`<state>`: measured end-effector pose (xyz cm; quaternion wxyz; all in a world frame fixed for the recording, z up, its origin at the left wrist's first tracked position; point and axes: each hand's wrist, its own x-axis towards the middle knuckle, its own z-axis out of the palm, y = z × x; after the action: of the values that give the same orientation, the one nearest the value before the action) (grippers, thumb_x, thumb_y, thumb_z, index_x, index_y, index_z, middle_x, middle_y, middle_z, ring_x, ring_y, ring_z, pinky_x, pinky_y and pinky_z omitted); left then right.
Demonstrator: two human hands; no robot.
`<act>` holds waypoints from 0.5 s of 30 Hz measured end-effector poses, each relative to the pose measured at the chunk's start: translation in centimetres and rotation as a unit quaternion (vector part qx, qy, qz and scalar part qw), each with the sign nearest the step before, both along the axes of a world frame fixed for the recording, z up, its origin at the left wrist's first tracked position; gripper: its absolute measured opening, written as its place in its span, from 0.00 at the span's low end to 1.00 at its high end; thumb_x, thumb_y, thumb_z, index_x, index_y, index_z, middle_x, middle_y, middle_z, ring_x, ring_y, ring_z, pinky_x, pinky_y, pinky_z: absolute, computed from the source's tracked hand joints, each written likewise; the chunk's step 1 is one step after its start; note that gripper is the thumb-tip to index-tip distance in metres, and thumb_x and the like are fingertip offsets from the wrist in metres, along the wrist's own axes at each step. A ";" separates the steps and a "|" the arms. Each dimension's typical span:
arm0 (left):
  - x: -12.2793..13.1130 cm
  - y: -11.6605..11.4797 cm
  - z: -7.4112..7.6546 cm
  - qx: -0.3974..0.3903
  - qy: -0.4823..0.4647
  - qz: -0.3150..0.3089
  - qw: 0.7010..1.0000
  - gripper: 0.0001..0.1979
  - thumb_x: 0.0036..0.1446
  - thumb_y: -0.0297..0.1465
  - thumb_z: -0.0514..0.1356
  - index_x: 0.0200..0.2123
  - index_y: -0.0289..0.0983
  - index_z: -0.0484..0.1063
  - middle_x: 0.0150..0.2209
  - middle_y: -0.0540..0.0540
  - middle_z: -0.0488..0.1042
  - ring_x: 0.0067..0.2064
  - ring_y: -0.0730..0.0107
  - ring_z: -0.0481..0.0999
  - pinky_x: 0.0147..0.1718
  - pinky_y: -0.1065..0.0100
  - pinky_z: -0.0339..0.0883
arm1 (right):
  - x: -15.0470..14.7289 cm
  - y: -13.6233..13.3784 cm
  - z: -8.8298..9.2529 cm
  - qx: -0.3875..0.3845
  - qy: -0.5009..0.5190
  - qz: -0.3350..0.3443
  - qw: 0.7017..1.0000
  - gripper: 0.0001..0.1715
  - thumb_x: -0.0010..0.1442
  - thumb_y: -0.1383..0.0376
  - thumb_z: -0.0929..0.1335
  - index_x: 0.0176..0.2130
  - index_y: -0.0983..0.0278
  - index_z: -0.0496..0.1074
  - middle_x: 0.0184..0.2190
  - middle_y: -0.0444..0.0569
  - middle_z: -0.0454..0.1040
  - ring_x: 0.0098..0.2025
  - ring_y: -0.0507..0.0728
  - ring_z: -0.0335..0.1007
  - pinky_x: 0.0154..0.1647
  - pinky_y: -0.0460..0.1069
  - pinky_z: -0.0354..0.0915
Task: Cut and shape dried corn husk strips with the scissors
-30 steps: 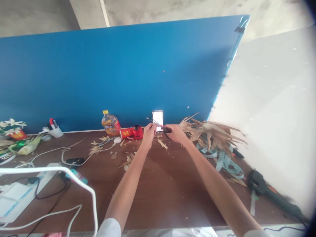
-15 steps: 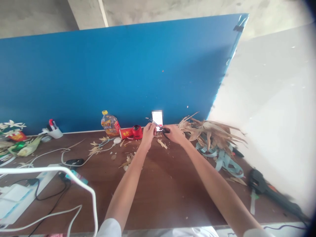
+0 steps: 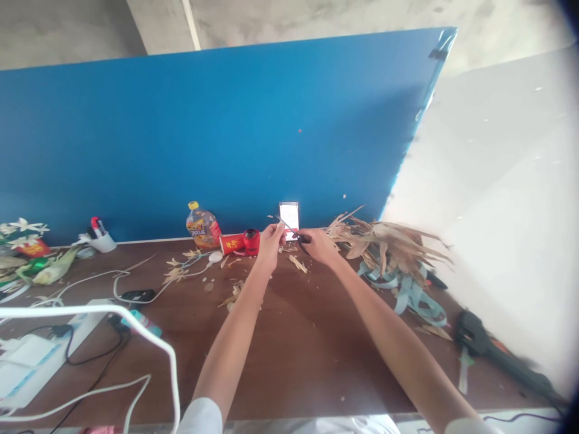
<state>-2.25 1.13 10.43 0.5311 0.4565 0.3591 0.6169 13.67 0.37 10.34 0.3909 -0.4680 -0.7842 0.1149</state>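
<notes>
My right hand (image 3: pixel 319 245) is closed around the black handles of a pair of scissors (image 3: pixel 303 238), whose blades point up and left toward my other hand. My left hand (image 3: pixel 272 242) is pinched just left of the blades; whatever lies between its fingertips is too small to make out. Behind both hands a phone (image 3: pixel 289 216) with a lit white screen leans on the blue panel. Below them on the table lies a pale scrap of dried husk (image 3: pixel 298 263).
Dried corn husks (image 3: pixel 389 241) and pale blue ribbon (image 3: pixel 418 301) lie right, near a black glue gun (image 3: pixel 479 337). Left stand a bottle (image 3: pixel 203 229), a red roll (image 3: pixel 251 242) and a pen cup (image 3: pixel 103 241). A white power strip (image 3: pixel 49 355) and cables occupy the near left.
Both hands stay nearly in place, with the scissors still by the left fingertips. The whole view has shifted very slightly.
</notes>
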 end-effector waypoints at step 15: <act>-0.3 0.1 0.1 -0.012 -0.009 0.015 1.000 0.13 0.46 0.35 0.66 0.30 0.36 0.66 0.21 0.56 0.61 0.20 0.84 0.57 0.19 0.77 0.52 | 0.1 -0.4 0.2 -0.054 0.047 0.019 0.997 0.15 0.50 0.66 0.64 0.38 0.64 0.75 0.20 0.43 0.70 0.22 0.51 0.59 0.25 0.45 0.51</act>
<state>-2.58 1.28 10.48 0.5311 0.4387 0.3683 0.6243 13.72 -0.07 10.54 0.3989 -0.4672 -0.7668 0.1861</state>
